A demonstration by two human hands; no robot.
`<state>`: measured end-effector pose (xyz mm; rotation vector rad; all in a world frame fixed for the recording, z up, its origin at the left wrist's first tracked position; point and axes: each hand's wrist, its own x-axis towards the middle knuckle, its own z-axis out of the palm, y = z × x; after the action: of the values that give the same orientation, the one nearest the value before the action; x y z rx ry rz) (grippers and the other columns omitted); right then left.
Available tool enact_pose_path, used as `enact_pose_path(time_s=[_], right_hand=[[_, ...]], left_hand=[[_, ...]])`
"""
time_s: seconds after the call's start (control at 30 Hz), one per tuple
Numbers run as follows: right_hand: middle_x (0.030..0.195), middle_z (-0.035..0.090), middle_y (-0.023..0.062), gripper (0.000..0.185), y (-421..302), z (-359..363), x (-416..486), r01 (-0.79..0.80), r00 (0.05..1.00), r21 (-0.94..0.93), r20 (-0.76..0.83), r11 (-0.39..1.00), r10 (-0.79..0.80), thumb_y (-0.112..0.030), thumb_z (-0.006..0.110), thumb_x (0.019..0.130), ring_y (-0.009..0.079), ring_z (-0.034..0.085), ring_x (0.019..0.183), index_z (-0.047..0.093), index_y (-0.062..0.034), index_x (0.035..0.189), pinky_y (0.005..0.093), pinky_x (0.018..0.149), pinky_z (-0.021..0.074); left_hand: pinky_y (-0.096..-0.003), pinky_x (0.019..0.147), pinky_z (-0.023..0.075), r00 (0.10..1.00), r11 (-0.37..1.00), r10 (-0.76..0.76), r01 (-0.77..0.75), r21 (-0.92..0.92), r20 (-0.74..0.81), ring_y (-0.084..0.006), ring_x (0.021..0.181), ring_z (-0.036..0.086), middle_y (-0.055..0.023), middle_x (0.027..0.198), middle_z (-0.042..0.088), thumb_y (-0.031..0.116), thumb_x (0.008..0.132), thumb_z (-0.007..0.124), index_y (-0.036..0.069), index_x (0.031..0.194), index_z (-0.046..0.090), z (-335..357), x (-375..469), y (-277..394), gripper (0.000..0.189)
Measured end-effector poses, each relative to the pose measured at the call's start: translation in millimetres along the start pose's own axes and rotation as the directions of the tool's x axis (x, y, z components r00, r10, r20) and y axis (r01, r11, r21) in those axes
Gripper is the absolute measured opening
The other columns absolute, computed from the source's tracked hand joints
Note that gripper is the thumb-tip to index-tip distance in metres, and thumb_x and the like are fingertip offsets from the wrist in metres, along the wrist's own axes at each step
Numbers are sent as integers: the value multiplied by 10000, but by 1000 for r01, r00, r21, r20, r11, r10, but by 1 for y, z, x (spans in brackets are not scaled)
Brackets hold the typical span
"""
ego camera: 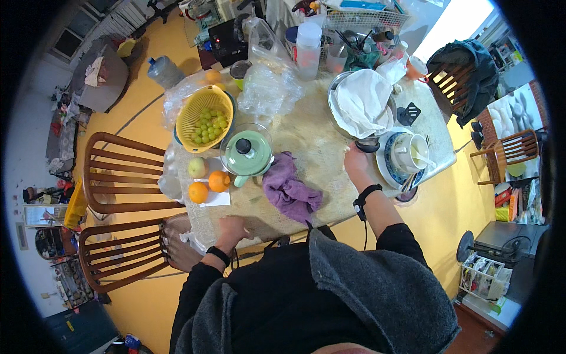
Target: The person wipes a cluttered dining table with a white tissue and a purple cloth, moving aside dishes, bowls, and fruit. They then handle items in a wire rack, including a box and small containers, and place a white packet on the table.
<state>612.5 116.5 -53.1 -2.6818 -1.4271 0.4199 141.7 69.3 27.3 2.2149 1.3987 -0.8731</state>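
Observation:
My left hand [233, 228] rests on the table's near edge, its fingers partly hidden; nothing shows in it. My right hand [357, 164] is on the tabletop, right beside the black handle [367, 146] of a metal pot [334, 116]. Whether its fingers grip that handle cannot be made out. A white cloth [363, 102] covers the pot. Between my hands lies a crumpled purple cloth [289, 188]. To the right of my right hand, a white mug [407, 155] with a spoon sits on stacked plates [385, 170], with chopsticks beside it.
A green lidded pot [254, 152], two oranges [198, 192], an apple [198, 168] and a yellow basket [185, 117] of green grapes [208, 127] stand at left. Plastic bags [272, 88], a clear bottle [308, 53] and a black slotted spatula [412, 113] lie farther back. Wooden chairs [119, 172] flank the table.

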Motion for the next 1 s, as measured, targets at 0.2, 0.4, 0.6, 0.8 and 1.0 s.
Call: enact_pose_path(time_s=[0.2,0.4,0.6,0.8,1.0], right_hand=[[1136,585,181,270,-28,2,-48,118,985,-68,-117,991,-125,-164,584,873,365,654,952,515,-79,1119,464,764,548],[1114,586,181,220,-53,-2,-109,157,986,-4,-55,988,-157,-122,564,878,376,651,962,515,-58,1083,467,784,544],[1111,580,191,226,-65,-3,-163,169,986,-5,-10,986,-169,-108,557,876,372,640,995,519,-42,1089,461,804,538],[1062,594,178,241,-55,-1,-206,236,971,112,-58,965,-231,-128,583,871,394,630,957,602,-130,1112,495,802,519],[930,672,200,280,-35,-1,-210,171,984,216,6,961,-176,-182,618,866,409,652,889,573,-128,1137,501,770,514]], left_hand=[[-434,788,488,999,999,-34,34,9,20,-289,948,681,-85,958,727,606,552,825,150,985,745,4,-2,-3,634],[-438,774,461,996,999,38,-37,16,-80,-302,917,677,-81,953,727,655,533,810,147,975,744,13,-7,-12,677],[-491,798,461,978,990,137,-134,30,-158,-310,929,671,-88,943,724,731,542,753,162,970,741,20,-7,-17,713],[-498,789,457,973,990,138,-128,65,-185,-305,920,673,-78,939,726,699,578,740,160,958,745,29,-3,-18,659],[-530,721,465,955,982,179,-187,-11,-235,-334,866,678,-100,908,724,616,613,723,115,922,747,41,-3,-35,590]])
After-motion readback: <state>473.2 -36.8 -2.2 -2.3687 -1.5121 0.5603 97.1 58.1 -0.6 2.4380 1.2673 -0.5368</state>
